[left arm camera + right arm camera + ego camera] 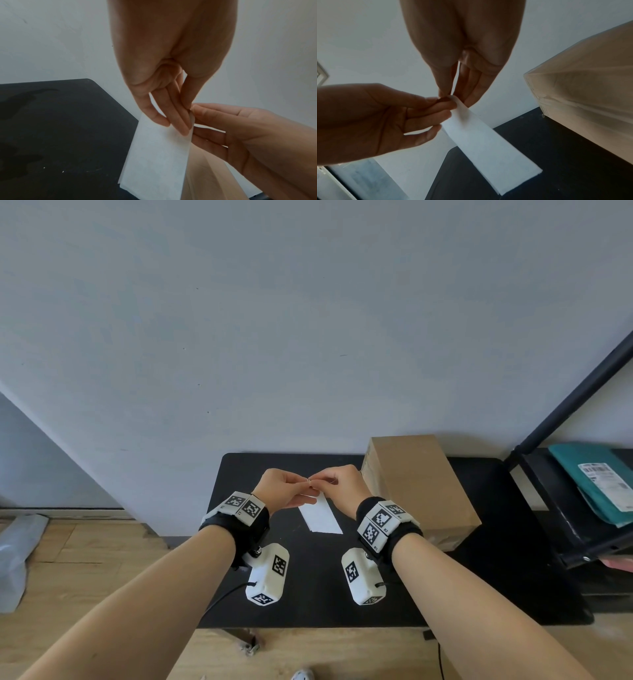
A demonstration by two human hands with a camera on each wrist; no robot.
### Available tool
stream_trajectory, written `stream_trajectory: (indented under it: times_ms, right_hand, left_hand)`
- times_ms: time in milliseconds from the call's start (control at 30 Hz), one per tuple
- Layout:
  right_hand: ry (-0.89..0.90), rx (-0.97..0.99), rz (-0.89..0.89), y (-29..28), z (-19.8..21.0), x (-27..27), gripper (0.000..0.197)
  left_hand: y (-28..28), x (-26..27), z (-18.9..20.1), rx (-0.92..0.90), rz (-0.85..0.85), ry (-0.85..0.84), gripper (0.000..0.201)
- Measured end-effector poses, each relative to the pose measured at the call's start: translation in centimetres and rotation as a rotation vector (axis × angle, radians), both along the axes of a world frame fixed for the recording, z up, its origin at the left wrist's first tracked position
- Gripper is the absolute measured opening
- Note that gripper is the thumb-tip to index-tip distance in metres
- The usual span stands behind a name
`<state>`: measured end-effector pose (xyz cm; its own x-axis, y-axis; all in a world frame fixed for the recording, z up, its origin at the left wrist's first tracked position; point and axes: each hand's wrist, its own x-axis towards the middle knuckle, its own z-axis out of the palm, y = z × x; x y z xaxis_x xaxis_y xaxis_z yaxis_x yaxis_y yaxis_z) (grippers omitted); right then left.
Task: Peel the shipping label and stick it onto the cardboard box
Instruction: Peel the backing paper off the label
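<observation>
Both the left hand [279,487] and right hand [337,484] pinch the label's [320,517] top edge; part liner slowly, keeping it hanging flat between them.

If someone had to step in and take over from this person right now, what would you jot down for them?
Left hand: pinching the top corner of the white shipping label, other fingers spread behind it.
Right hand: pinching the same corner from the other side, apparently working the layers apart.
The label hangs from both hands above the black table; its lower end is free.
Cardboard box: on the table to the right, against the wall, with no label visible on it.
Done: label picked up, peel being started at the corner.
Left: separate the label from its backing, then press it onto the box.
</observation>
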<state>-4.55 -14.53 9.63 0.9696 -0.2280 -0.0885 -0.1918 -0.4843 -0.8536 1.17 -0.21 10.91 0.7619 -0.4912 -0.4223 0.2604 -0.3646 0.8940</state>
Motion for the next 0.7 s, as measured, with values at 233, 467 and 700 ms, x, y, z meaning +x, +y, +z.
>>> stream_trajectory:
  times_ms: [233,467,700]
  right_hand:
    - [0.028,-0.008,0.003,0.1,0.2,-0.3,0.021]
    - [0.063,0.011,-0.084,0.1,-0.1,-0.2,0.017]
    - [0.088,0.003,-0.089,0.5,0.2,0.1,0.020]
  left_hand:
    - [-0.5,-0.1,-0.2,0.049,0.000,-0.015,0.024]
    - [-0.8,-0.4,0.0,0.093,0.012,0.023,0.026]
    - [-1.5,-0.4,0.2,0.082,0.050,0.103,0.026]
